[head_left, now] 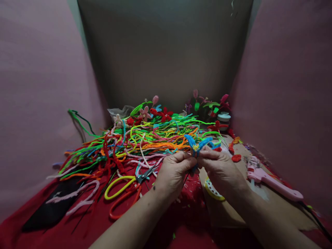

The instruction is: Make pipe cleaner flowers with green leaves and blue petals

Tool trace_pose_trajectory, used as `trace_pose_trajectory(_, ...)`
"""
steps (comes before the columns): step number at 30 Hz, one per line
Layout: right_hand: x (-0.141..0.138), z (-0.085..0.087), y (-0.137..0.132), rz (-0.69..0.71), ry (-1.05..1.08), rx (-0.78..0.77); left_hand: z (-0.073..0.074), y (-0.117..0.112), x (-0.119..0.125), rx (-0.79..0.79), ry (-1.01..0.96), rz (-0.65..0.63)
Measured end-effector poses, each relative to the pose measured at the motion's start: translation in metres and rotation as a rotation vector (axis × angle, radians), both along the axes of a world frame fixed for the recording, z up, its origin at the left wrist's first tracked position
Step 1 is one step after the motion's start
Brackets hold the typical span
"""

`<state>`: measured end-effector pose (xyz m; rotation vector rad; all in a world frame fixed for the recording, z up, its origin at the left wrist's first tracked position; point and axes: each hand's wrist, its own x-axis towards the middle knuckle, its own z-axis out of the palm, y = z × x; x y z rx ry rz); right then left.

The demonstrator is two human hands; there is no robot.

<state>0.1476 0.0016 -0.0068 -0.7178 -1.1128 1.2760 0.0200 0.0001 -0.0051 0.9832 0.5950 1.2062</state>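
Both my hands meet at a blue pipe-cleaner flower (192, 141) with a cluster of yellow stamens (195, 147) at its centre. My left hand (175, 173) pinches the flower's base between thumb and fingers. From the other side, my right hand (220, 169) grips the base and a petal with closed fingers. The lower part of the flower is mostly hidden behind the fingertips. Beside my left wrist lie scissors (140, 177) with one yellow and one orange handle. A yellow-rimmed round piece with white dots (214, 190) sits under my right hand.
A heap of coloured pipe cleaners (155, 138) spreads behind my hands. A pink glue gun (272, 181) rests on cardboard (282, 211) at right, its cord trailing. Finished flowers (166, 114) and a white-lidded jar (224, 119) stand at the back. A black flat item (49, 207) lies left on red cloth.
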Motion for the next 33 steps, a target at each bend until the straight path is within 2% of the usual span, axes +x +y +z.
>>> trace_pose_trajectory(6, -0.001, 0.001, -0.001, -0.008, 0.011, 0.001, 0.001, 0.001, -0.003, -0.150, -0.115, -0.122)
trace_pose_trajectory(13, -0.001, -0.003, -0.002, 0.003, -0.017, 0.021, 0.004, -0.001, -0.002, -0.186, -0.103, -0.093)
trace_pose_trajectory(19, -0.002, 0.000, -0.006, -0.005, -0.026, 0.048, 0.006, -0.002, 0.000, -0.132, -0.081, -0.021)
trace_pose_trajectory(27, -0.004, 0.003, -0.013, 0.005, -0.046, 0.055, 0.005, -0.001, -0.004, -0.113, -0.083, -0.049)
trace_pose_trajectory(30, -0.001, 0.010, -0.013, -0.016, 0.039, 0.010, 0.006, -0.001, -0.003, -0.084, -0.046, -0.030)
trace_pose_trajectory(33, 0.001, 0.021, -0.013, -0.065, 0.098, 0.032, 0.007, -0.001, -0.003, -0.060, 0.010, -0.008)
